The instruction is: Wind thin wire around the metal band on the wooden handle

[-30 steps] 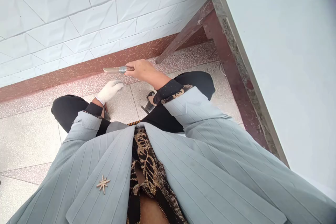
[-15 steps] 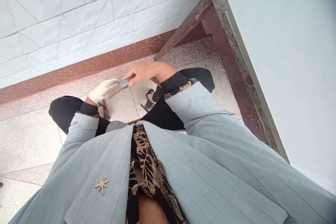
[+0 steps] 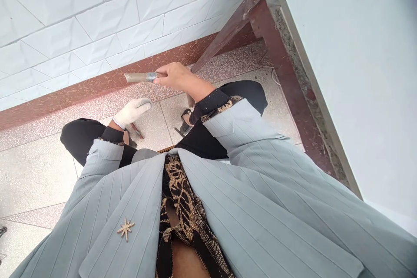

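Knife (image 3: 140, 77) handle hidden inside the right hand (image 3: 176, 77); blade edge too blurred to read. Left hand (image 3: 133, 110) gloved, fingers' grip unclear. Small reddish thing (image 3: 137, 130) on the floor too small to identify. Feet mostly hidden by jacket (image 3: 260, 200).

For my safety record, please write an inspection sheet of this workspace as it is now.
Surface: speckled floor tiles, dry as far as seen.
Job's things: knife with wire-wrapped handle, blade pointing left.
Clutter: small reddish stick on the floor.
Grippers: right hand, bare, closed on the knife handle; left hand, white-gloved, fingers loose, holding nothing.
Cables: thin cord by the wall base.
Surroundings: white wall tiles, reddish skirting, brown table leg.
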Demonstrator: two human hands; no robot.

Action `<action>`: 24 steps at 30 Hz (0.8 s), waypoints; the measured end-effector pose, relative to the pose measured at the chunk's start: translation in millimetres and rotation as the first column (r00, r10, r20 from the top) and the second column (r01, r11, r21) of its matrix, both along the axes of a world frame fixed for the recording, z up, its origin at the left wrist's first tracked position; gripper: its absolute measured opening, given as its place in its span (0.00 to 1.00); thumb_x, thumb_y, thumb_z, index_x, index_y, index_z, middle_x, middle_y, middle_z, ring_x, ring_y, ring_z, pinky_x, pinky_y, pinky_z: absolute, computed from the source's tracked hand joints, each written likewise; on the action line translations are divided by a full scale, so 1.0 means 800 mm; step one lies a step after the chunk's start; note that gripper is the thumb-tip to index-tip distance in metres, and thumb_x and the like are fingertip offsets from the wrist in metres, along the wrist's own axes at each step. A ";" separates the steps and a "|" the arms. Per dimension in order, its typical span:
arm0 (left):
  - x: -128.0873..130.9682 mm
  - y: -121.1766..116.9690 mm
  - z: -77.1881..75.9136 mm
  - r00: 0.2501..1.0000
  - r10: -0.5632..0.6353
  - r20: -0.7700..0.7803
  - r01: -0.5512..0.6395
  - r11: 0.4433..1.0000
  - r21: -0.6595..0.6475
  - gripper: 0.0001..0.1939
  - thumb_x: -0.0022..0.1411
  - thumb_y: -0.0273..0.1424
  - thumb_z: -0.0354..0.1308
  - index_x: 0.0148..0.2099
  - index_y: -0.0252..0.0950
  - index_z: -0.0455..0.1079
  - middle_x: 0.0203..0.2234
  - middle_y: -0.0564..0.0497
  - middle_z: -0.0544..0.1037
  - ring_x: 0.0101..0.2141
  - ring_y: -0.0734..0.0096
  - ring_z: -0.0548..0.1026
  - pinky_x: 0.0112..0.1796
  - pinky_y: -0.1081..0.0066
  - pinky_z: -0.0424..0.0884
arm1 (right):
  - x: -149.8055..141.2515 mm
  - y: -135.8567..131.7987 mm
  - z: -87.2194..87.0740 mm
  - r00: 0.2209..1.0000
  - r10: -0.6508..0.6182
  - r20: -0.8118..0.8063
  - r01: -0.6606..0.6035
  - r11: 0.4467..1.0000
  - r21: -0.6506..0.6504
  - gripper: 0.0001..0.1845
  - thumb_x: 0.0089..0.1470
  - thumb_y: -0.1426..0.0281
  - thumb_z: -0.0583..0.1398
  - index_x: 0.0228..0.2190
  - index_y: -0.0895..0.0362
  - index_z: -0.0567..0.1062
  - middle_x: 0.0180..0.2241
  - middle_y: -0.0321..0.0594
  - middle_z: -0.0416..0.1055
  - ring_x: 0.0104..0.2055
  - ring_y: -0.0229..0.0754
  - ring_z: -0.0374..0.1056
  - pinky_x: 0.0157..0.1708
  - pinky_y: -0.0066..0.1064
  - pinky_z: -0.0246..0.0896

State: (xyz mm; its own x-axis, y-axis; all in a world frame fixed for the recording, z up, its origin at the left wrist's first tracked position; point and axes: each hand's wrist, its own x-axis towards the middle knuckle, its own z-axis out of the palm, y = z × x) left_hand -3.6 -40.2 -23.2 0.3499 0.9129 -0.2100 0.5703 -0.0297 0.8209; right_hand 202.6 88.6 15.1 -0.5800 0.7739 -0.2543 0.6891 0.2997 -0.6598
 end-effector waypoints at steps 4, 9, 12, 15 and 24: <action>0.001 0.000 -0.001 0.998 -0.032 -0.055 0.033 0.999 0.022 0.20 0.70 0.46 0.50 0.40 0.35 0.74 0.35 0.49 0.78 0.38 0.64 0.75 0.46 0.63 0.71 | -0.002 -0.006 -0.001 0.957 0.098 0.273 -0.148 0.974 0.170 0.15 0.68 0.61 0.64 0.48 0.57 0.85 0.44 0.45 0.80 0.48 0.51 0.74 0.44 0.35 0.59; 0.000 0.001 -0.005 0.996 0.021 -0.084 -0.015 0.998 0.068 0.18 0.68 0.43 0.49 0.39 0.36 0.73 0.35 0.49 0.78 0.38 0.64 0.74 0.45 0.64 0.69 | -0.007 -0.015 0.002 0.853 0.267 0.448 -0.358 0.924 0.131 0.14 0.70 0.63 0.66 0.51 0.56 0.85 0.48 0.48 0.81 0.50 0.52 0.75 0.43 0.34 0.58; -0.003 0.000 -0.006 0.989 0.077 -0.125 -0.071 0.996 0.049 0.16 0.68 0.41 0.49 0.38 0.36 0.72 0.31 0.50 0.77 0.35 0.65 0.73 0.42 0.65 0.68 | -0.010 -0.021 0.007 0.777 0.403 0.484 -0.469 0.883 0.019 0.12 0.68 0.66 0.67 0.49 0.59 0.86 0.45 0.50 0.81 0.47 0.50 0.75 0.41 0.35 0.55; -0.006 0.000 -0.005 0.983 0.097 -0.159 -0.089 0.994 0.057 0.16 0.69 0.41 0.49 0.38 0.37 0.72 0.31 0.50 0.77 0.35 0.65 0.73 0.41 0.66 0.68 | -0.011 -0.024 0.007 0.723 0.553 0.414 -0.566 0.818 -0.104 0.08 0.66 0.70 0.69 0.45 0.59 0.87 0.37 0.43 0.81 0.39 0.44 0.72 0.38 0.34 0.52; -0.019 0.000 -0.021 0.959 0.215 0.186 -0.197 0.974 -0.111 0.18 0.69 0.46 0.56 0.46 0.35 0.75 0.31 0.50 0.76 0.32 0.69 0.71 0.36 0.69 0.70 | 0.017 0.000 0.016 0.840 0.529 -0.123 -0.543 0.816 -0.199 0.17 0.66 0.66 0.65 0.51 0.60 0.86 0.32 0.33 0.75 0.34 0.37 0.64 0.37 0.29 0.53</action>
State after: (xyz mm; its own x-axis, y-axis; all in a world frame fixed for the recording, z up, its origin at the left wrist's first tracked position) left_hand -18.8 -40.1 -39.6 0.1984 0.9499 -0.2416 0.3841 0.1515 0.9108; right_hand 216.5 88.9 28.1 -0.9060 0.2654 -0.3298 0.4192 0.4546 -0.7859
